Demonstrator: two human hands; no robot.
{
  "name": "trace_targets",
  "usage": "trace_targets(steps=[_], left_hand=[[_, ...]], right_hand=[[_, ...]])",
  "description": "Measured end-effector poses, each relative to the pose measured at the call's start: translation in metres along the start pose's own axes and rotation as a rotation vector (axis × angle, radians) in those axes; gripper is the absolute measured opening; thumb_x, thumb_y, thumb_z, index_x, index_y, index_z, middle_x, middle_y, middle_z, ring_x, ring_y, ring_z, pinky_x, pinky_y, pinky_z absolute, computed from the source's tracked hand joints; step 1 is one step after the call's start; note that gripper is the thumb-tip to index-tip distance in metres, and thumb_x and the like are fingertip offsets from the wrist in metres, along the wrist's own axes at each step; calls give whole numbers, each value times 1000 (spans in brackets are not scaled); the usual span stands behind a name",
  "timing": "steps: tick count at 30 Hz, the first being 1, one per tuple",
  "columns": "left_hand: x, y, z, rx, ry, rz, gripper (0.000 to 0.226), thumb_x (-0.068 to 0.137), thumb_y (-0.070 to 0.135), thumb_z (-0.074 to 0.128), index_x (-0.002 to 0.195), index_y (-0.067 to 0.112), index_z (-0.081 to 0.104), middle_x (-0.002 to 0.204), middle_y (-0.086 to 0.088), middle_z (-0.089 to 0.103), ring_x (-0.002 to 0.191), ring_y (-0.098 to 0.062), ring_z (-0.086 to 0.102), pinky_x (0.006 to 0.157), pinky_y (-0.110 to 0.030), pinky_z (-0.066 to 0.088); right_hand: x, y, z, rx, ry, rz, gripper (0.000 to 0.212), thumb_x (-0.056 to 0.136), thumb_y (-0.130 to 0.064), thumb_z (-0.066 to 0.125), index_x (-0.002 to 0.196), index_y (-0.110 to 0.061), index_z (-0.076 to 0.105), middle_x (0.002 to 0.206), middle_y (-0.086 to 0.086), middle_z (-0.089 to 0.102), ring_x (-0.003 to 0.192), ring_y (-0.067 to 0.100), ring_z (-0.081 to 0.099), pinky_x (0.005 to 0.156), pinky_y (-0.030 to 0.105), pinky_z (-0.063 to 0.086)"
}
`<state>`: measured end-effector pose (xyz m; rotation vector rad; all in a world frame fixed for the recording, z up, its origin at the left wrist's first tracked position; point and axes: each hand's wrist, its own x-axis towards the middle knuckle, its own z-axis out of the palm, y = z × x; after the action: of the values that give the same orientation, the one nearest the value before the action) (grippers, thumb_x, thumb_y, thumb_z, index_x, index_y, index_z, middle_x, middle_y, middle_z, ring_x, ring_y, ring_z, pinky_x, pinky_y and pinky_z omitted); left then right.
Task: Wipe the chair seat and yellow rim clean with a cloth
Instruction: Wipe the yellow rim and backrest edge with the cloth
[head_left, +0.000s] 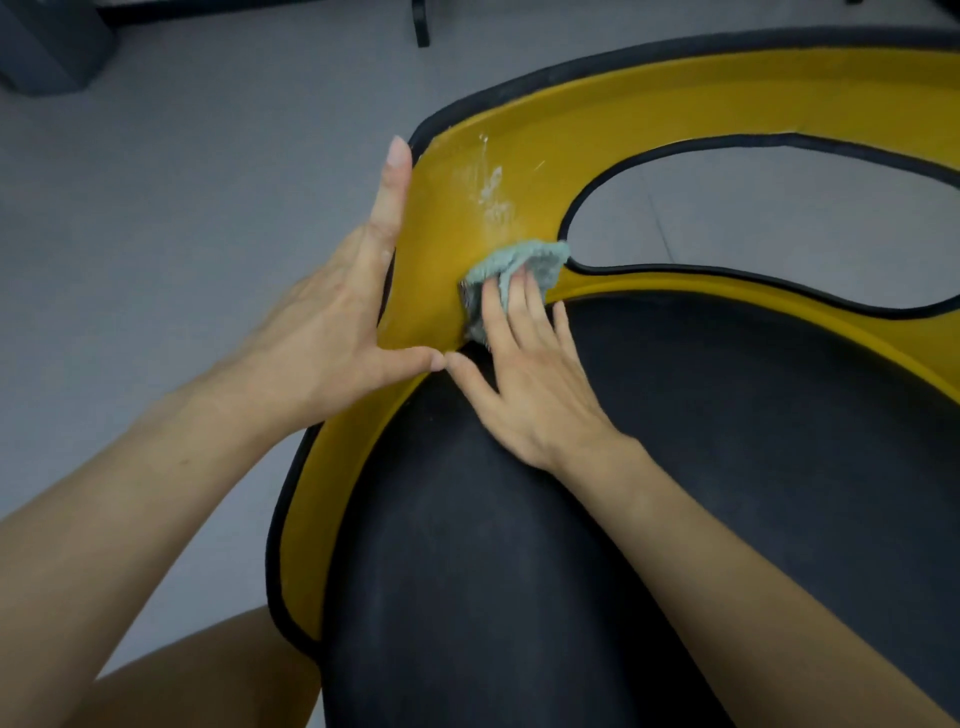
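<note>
Hands: left hand (337, 322) spread on yellow rim (623, 104) | right hand (530, 384) flat, pressing cloth (524, 260) crosswise

A grey floor (156, 182) carries a dark boxy object (47, 41) and a black furniture leg (422, 23).
</note>
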<state>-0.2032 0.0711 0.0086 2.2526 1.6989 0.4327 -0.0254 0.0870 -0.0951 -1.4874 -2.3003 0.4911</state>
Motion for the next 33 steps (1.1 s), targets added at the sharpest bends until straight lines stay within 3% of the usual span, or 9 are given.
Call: trace_targets(steps=[5, 9, 13, 16, 18, 21, 26, 29, 33], left_hand=[[-1, -1, -5, 5, -21, -22, 138, 77, 43, 83, 134, 55, -42, 168, 1, 9, 138, -24, 42, 95, -28, 43], [-1, -2, -6, 22, -21, -5, 138, 76, 42, 84, 134, 56, -41, 168, -1, 12, 135, -27, 44, 96, -34, 46], [-2, 0, -6, 36, -24, -1, 141, 75, 41, 85, 134, 56, -42, 166, -4, 15, 131, -32, 47, 100, -42, 48], [-3, -2, -7, 10, -24, 13, 141, 75, 41, 85, 141, 50, -39, 167, -1, 12, 134, -28, 45, 102, -39, 46], [-3, -4, -8, -11, -19, 39, 139, 75, 41, 85, 146, 46, -35, 167, 1, 12, 137, -27, 43, 107, -47, 45], [-2, -5, -7, -21, -21, 39, 139, 75, 40, 85, 147, 44, -34, 165, 0, 18, 136, -28, 44, 107, -52, 44], [-2, -1, -6, -2, -31, 33, 142, 75, 38, 86, 141, 49, -39, 166, -6, 15, 134, -33, 44, 106, -48, 45], [-2, 0, -5, -6, -28, 24, 142, 75, 38, 86, 134, 55, -42, 168, -4, 10, 135, -32, 42, 106, -45, 45], [-2, -1, -5, -29, -16, 41, 141, 75, 39, 86, 134, 56, -40, 169, 3, 3, 143, -24, 36, 107, -37, 43]], right_hand=[[15, -16, -33, 56, 181, -51, 73, 102, -51, 28, 158, -18, -6, 165, 8, -16, 150, 16, -20, 123, 50, -4], [9, -8, -9, 81, 130, -14, 72, 103, -47, 32, 158, -19, -3, 165, 6, -11, 151, 16, -16, 123, 50, -2], [-9, 2, 23, -105, 22, 2, 70, 101, -41, 33, 158, -9, 8, 164, 16, 8, 153, 22, -1, 123, 50, 6], [0, -2, 10, 38, 40, 25, 73, 100, -38, 37, 158, -11, 0, 165, 14, -4, 152, 19, -12, 123, 51, 1], [9, -6, -5, 101, 128, 33, 78, 99, -40, 40, 158, -13, -4, 165, 13, -10, 151, 19, -16, 123, 50, -2], [13, -6, -14, 28, 216, 23, 83, 97, -43, 43, 158, -13, -4, 165, 13, -10, 151, 21, -14, 123, 51, 0], [-1, 2, 16, -63, 19, 70, 84, 97, -55, 36, 158, -8, 2, 165, 17, 1, 152, 22, -4, 123, 47, 0], [-3, 3, 16, -47, -28, 74, 82, 99, -57, 32, 157, -7, 2, 164, 18, -1, 152, 21, -8, 123, 48, 1], [13, -10, -19, 64, 184, -6, 85, 97, -51, 41, 157, -9, -3, 164, 16, -10, 152, 21, -13, 123, 49, 0]])
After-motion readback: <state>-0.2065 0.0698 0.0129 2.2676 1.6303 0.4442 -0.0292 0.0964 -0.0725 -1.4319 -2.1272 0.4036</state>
